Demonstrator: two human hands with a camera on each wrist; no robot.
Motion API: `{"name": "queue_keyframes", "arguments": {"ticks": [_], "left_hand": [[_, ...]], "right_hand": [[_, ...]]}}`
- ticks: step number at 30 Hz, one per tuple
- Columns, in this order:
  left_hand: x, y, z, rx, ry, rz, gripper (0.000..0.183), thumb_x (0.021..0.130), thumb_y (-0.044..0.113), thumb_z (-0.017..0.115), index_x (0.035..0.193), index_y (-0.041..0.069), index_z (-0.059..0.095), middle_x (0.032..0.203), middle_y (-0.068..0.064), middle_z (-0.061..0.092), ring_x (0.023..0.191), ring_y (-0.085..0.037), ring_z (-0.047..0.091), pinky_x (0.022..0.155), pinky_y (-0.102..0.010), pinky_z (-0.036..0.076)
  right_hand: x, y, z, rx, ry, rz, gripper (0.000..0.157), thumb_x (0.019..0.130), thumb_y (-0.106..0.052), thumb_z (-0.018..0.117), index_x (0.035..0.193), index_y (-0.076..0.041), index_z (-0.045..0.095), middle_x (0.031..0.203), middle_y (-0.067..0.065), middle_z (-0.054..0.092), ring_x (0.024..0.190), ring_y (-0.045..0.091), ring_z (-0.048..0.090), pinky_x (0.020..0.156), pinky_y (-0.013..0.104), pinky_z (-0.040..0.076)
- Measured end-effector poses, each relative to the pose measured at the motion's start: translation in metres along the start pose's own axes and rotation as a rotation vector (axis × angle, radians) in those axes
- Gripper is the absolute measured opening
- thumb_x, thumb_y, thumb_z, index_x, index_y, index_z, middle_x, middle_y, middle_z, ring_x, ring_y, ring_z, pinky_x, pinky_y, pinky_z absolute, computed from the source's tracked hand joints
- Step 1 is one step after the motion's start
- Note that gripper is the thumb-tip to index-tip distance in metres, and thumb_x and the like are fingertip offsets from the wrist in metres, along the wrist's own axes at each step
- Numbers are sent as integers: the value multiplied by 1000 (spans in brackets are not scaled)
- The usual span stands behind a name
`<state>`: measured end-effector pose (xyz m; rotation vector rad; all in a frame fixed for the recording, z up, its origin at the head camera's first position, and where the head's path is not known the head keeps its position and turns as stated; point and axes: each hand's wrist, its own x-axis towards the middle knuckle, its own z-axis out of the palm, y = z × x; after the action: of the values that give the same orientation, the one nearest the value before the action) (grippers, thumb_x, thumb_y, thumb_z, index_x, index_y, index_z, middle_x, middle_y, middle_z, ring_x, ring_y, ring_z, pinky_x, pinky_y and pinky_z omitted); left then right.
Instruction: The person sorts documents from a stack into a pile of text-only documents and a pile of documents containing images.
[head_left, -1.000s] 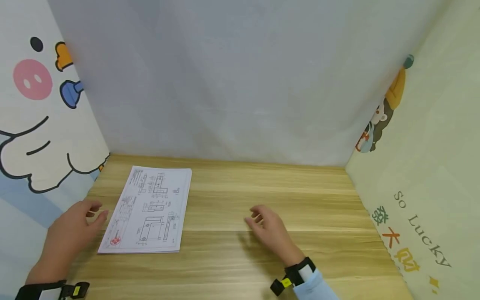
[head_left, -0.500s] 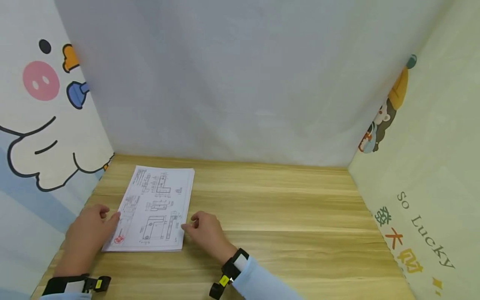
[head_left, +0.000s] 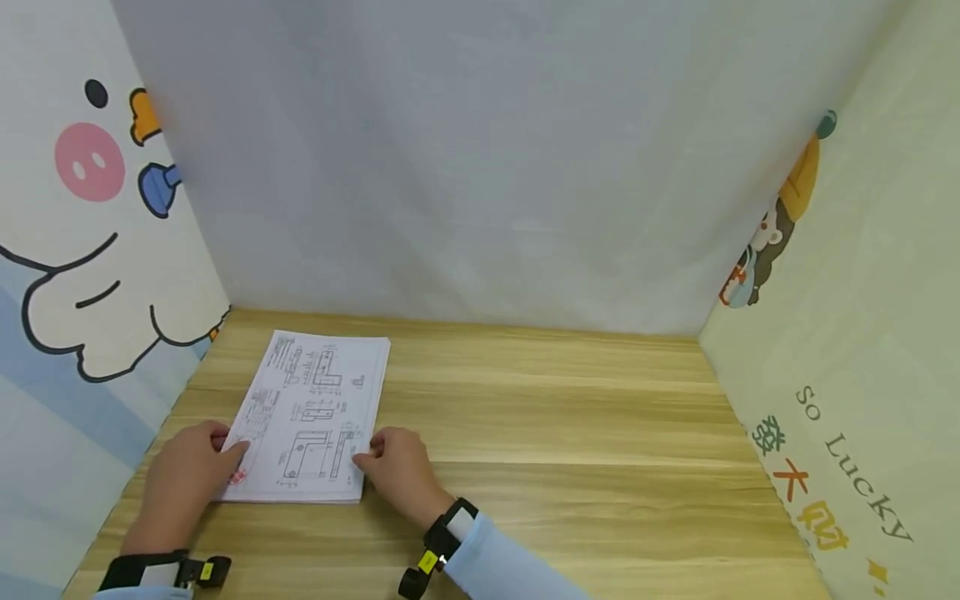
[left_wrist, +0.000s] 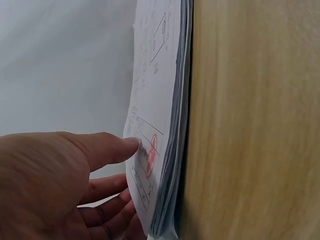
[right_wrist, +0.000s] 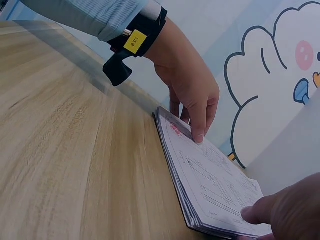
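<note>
A stack of printed paper sheets (head_left: pixel 318 408) lies on the left part of the table, its top sheet carrying line drawings and a red stamp. My left hand (head_left: pixel 180 475) grips its left edge near the front corner. In the left wrist view the thumb (left_wrist: pixel 117 149) rests on the top sheet, while the other fingers curl at the edge, their tips partly hidden. On the opposite edge my right hand (head_left: pixel 402 473) holds the stack, thumb on top; its other fingers are mostly hidden. The right wrist view shows several layered sheets (right_wrist: pixel 172 162) along the near side.
The wood-grain table (head_left: pixel 570 433) stretches to the right of the stack. A grey cloth (head_left: pixel 465 167) hangs behind it. Cartoon-printed panels stand at the left (head_left: pixel 45 217) and right (head_left: pixel 840 317). Each wrist wears a black strap with a small camera (head_left: pixel 442 533).
My right hand has moved left from the middle of the table to the stack's right edge. The left hand has moved right onto the left edge. Both thumbs now lie on the top sheet.
</note>
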<state>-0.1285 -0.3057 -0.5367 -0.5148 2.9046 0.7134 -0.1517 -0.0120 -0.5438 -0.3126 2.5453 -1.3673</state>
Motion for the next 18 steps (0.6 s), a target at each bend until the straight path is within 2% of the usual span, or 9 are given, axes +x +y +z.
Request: {"name": "queue_keyframes", "arguments": {"ticks": [10,15,18], "left_hand": [[-10,8,7,16,100,25,58,92,28,77,134,-10,61,118,-30,63,97,-42,61,76,-56,49],[-12,11,8,-56,110,-8,55,95,26,74,134,-9,58,115,-29,65,91,-38,62,72,-50,47],[-12,12,9,-108,107,-24,52,96,26,73,133,-8,57,113,-27,67,84,-32,62,68,-43,46]], "right_hand": [[-3,1,-1,-7,3,-40,22,93,-19,79,105,-1,75,70,-9,63,54,3,55,46,18,44],[-3,2,-1,12,19,-32,25,92,-19,80,108,-2,72,74,-9,64,57,3,58,48,19,46],[-2,2,0,63,27,-11,27,91,-19,81,108,-3,68,76,-7,64,57,6,60,48,20,48]]}}
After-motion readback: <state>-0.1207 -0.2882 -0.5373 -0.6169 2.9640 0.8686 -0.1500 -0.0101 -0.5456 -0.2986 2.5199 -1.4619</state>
